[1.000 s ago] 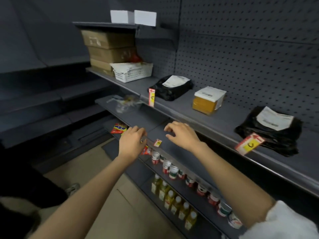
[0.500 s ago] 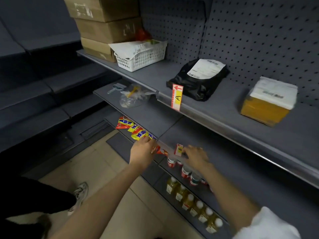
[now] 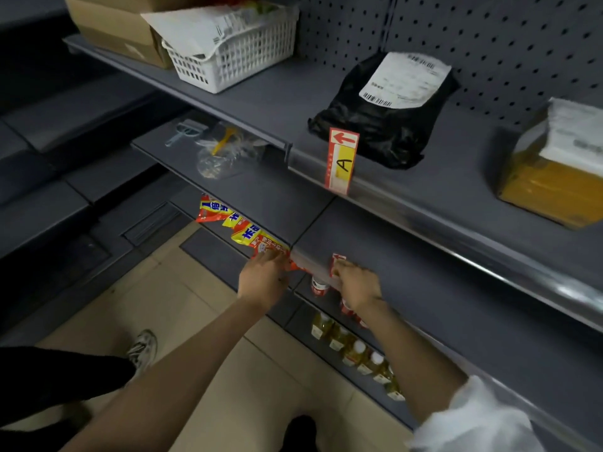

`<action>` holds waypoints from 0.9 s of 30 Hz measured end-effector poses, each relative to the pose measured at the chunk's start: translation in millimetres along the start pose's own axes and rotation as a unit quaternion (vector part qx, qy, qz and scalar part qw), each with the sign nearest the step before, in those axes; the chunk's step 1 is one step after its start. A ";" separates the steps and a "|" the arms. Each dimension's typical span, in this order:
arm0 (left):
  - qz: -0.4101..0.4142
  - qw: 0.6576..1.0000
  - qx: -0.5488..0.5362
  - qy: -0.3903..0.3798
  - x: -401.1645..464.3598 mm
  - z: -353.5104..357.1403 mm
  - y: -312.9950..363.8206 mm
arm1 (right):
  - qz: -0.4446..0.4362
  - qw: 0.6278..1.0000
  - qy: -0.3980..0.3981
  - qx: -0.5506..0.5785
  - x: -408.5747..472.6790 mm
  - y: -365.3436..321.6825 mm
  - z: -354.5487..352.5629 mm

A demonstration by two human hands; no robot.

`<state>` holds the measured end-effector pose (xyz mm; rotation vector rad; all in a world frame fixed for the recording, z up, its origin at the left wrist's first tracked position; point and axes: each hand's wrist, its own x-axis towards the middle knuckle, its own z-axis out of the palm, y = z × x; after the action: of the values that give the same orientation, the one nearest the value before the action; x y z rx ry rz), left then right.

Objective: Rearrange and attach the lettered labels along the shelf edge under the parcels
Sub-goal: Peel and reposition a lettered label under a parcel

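Observation:
A red and yellow label marked A (image 3: 341, 160) stands clipped to the upper shelf edge (image 3: 424, 207), just in front of a black parcel (image 3: 385, 112). Further right on that shelf sits a yellow box parcel (image 3: 551, 177). On the front rail of the lower shelf (image 3: 313, 265), my right hand (image 3: 357, 285) pinches a small red label (image 3: 336, 260), whose letter is hidden by the fingers. My left hand (image 3: 263, 277) rests curled on the same rail a little to the left, touching red snack packets (image 3: 241, 230); whether it holds anything is unclear.
A white basket (image 3: 235, 57) with papers and a cardboard box (image 3: 120, 27) stand at the upper shelf's left end. A clear bag (image 3: 222, 151) and a scraper (image 3: 182, 132) lie on the middle shelf. Bottles (image 3: 355, 350) line the shelves below. A shoe (image 3: 142, 349) is on the floor.
The view has tilted down and moved closer to the lower shelf. Both hands dropped to its front rail, and the right hand closed over the small red label there.

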<state>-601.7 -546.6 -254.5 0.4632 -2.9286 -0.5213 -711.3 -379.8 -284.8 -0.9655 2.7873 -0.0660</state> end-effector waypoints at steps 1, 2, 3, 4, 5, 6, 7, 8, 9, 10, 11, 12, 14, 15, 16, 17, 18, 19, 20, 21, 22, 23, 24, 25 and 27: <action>0.000 1.000 -0.005 0.003 1.5 -1.4 3.1 | -0.004 1.000 0.007 0.005 0.3 0.0 -2.6; 0.002 1.000 -0.010 0.003 2.5 -3.6 6.6 | -0.008 1.000 0.017 0.016 -0.1 -0.2 -5.7; 0.008 1.000 -0.014 0.004 3.2 -6.3 9.6 | -0.014 0.999 0.028 0.035 -0.7 -1.0 -10.0; 0.017 1.000 -0.012 0.002 3.4 -10.0 11.6 | -0.022 0.997 0.036 0.060 -1.5 -2.2 -16.0; 0.026 1.000 -0.006 -0.005 3.3 -14.5 12.4 | -0.035 0.995 0.044 0.083 -2.5 -3.4 -23.8; 0.034 0.999 0.003 -0.016 3.1 -20.4 12.6 | -0.051 0.992 0.047 0.101 -3.6 -5.1 -33.4; 0.039 0.999 0.010 -0.032 3.3 -26.9 12.0 | -0.070 0.990 0.046 0.114 -4.9 -6.6 -44.3; 0.040 0.998 0.012 -0.047 3.3 -35.2 12.5 | -0.092 0.987 0.045 0.122 -6.6 -8.7 -56.7; 0.032 0.998 0.011 -0.057 4.6 -43.8 13.7 | -0.110 0.984 0.047 0.132 -8.0 -11.1 -69.6; 0.019 0.998 0.010 -0.059 6.9 -53.6 17.2 | -0.124 0.980 0.057 0.144 -10.1 -13.8 -82.6; 0.007 0.998 0.015 -0.055 10.5 -62.8 20.9 | -0.134 0.976 0.072 0.158 -12.9 -17.1 -95.2; 0.001 0.999 0.016 -0.046 13.4 -72.4 26.1 | -0.142 0.970 0.092 0.175 -16.7 -20.2 -107.2; 0.004 0.999 -0.033 -0.017 17.8 -90.7 40.1 | -0.158 0.955 0.135 0.212 -28.2 -24.3 -129.7; 0.006 0.996 -0.086 -0.008 18.8 -100.1 48.2 | -0.168 0.947 0.152 0.225 -36.0 -25.2 -140.5; 0.009 0.988 -0.151 -0.012 16.9 -110.5 58.5 | -0.181 0.941 0.171 0.231 -44.6 -25.4 -151.1; 0.017 0.976 -0.216 -0.022 14.7 -119.9 69.1 | -0.192 0.934 0.191 0.232 -53.1 -24.0 -161.2; 0.030 0.961 -0.272 -0.029 11.8 -130.1 81.3 | -0.199 0.928 0.213 0.231 -61.4 -21.5 -171.3; 0.044 0.949 -0.312 -0.024 11.1 -138.4 93.0 | -0.202 0.921 0.235 0.234 -69.1 -16.9 -181.3; 0.054 0.939 -0.338 -0.008 11.1 -146.8 105.8 | -0.203 0.914 0.256 0.241 -77.4 -11.6 -192.1; 0.061 0.931 -0.360 0.012 12.4 -153.9 118.1 | -0.199 0.907 0.273 0.252 -85.8 -5.1 -202.5; 0.070 0.921 -0.381 0.028 14.3 -160.4 130.8 | -0.193 0.899 0.288 0.266 -94.7 2.1 -213.2; 0.082 0.911 -0.401 0.043 16.9 -165.7 144.5 | -0.186 0.891 0.301 0.285 -103.6 10.3 -223.0; 0.098 0.904 -0.413 0.055 18.5 -170.4 158.5 | -0.178 0.880 0.315 0.306 -113.3 18.8 -232.1; 0.115 0.897 -0.422 0.060 19.9 -174.0 173.3 | -0.167 0.869 0.330 0.327 -122.5 28.2 -240.0; 0.140 0.891 -0.428 0.053 19.1 -177.3 203.2 | -0.139 0.853 0.349 0.362 -139.7 49.4 -250.8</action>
<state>-643.8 -427.1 -15.7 -0.0509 -2.2613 -1.5442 -682.5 -259.9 -20.9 -1.2577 2.6891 -1.6706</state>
